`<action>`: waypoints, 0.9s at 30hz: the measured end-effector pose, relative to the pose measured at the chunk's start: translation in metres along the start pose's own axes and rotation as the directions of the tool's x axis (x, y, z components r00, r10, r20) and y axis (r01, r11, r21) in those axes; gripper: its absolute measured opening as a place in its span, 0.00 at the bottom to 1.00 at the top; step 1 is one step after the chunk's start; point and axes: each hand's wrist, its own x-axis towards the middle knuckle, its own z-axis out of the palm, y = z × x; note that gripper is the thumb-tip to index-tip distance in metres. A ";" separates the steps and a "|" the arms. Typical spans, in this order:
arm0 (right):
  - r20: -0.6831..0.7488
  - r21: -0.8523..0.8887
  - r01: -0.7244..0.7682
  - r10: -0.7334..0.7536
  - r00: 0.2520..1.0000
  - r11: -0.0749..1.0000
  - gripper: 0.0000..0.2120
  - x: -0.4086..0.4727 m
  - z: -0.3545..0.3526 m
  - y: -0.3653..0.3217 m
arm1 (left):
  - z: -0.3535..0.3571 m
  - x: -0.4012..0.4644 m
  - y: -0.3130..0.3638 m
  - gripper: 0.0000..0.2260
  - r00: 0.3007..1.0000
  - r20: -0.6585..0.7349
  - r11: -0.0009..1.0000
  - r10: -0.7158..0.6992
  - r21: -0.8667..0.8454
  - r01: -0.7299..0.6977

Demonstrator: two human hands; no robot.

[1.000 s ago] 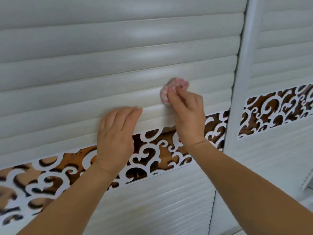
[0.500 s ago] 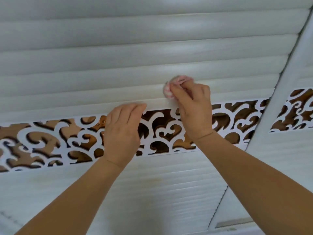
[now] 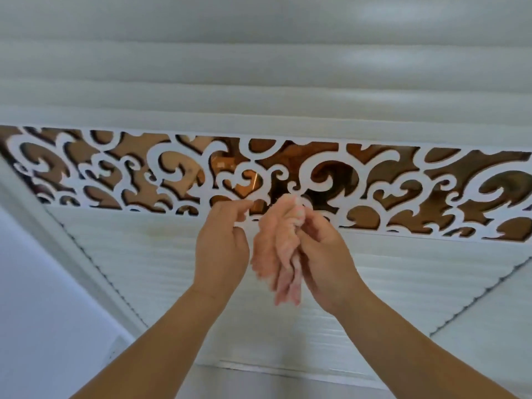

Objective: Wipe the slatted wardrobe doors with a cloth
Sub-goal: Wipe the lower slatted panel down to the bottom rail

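The right hand (image 3: 322, 249) grips a bunched pink cloth (image 3: 283, 249) just in front of the lower edge of the door's scrollwork band (image 3: 316, 180), the cloth's tail hanging loose below the fingers. The left hand (image 3: 221, 243), fingers loosely curled and holding nothing, hovers just beside it. To wipe well, I would regather the cloth into a firm pad with a fresh face outward, then run it along each lower slat (image 3: 172, 254), following the grooves.
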 end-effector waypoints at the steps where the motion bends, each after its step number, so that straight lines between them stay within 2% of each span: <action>1: 0.013 0.096 -0.072 0.071 0.997 0.993 0.11 0.000 0.010 0.005 | -0.007 -0.003 -0.004 0.17 0.992 0.046 0.991 -0.119 -0.049 0.122; 3: 0.013 0.204 -0.166 0.167 0.986 0.965 0.11 -0.002 0.034 0.021 | -0.024 -0.009 -0.015 0.13 0.909 0.196 0.906 -0.367 -0.147 0.397; 5: -0.012 0.249 -0.210 0.220 0.975 0.945 0.11 -0.002 0.059 0.042 | -0.045 -0.013 -0.031 0.10 0.715 0.424 0.661 -0.556 -0.296 0.690; 6: -0.023 0.265 -0.221 0.236 0.972 0.938 0.10 -0.003 0.067 0.050 | -0.054 -0.016 -0.037 0.09 0.619 0.530 0.526 -0.579 -0.337 0.781; 7: -0.020 0.277 -0.231 0.246 0.969 0.933 0.10 -0.004 0.081 0.061 | -0.066 -0.022 -0.051 0.09 0.560 0.606 0.443 -0.565 -0.350 0.825; 8: -0.025 0.279 -0.241 0.258 0.966 0.930 0.10 -0.004 0.091 0.071 | -0.075 -0.027 -0.063 0.10 0.534 0.646 0.411 -0.545 -0.349 0.842; 12: -0.099 0.220 -0.306 0.333 0.938 0.926 0.11 -0.001 0.128 0.120 | -0.093 -0.049 -0.121 0.06 0.523 0.596 0.371 -0.610 -0.368 0.852; 15: -0.087 0.233 -0.434 0.463 0.882 0.871 0.20 -0.003 0.144 0.152 | -0.094 -0.067 -0.157 0.04 0.477 0.540 0.347 -0.693 -0.329 0.878; 16: -0.072 0.207 -0.470 0.492 0.867 0.858 0.20 -0.004 0.146 0.160 | -0.093 -0.071 -0.166 0.05 0.464 0.526 0.338 -0.713 -0.322 0.884; 18: -0.010 0.027 -0.490 0.491 0.871 0.871 0.13 -0.005 0.149 0.174 | -0.089 -0.081 -0.185 0.06 0.440 0.502 0.318 -0.745 -0.313 0.895; 20: -0.022 -0.095 -0.498 0.499 0.866 0.862 0.13 -0.002 0.146 0.189 | -0.084 -0.090 -0.200 0.08 0.413 0.479 0.292 -0.775 -0.308 0.906; 22: -0.087 -0.090 -0.498 0.492 0.866 0.862 0.14 0.003 0.140 0.208 | -0.076 -0.101 -0.215 0.08 0.381 0.451 0.245 -0.807 -0.331 0.911; 25: -0.183 0.013 -0.464 0.458 0.870 0.886 0.13 0.009 0.128 0.232 | -0.061 -0.118 -0.230 0.05 0.343 0.422 0.172 -0.839 -0.393 0.903; 27: -0.217 0.001 -0.434 0.424 0.879 0.901 0.11 0.012 0.123 0.248 | -0.048 -0.129 -0.236 0.04 0.318 0.411 0.112 -0.854 -0.451 0.885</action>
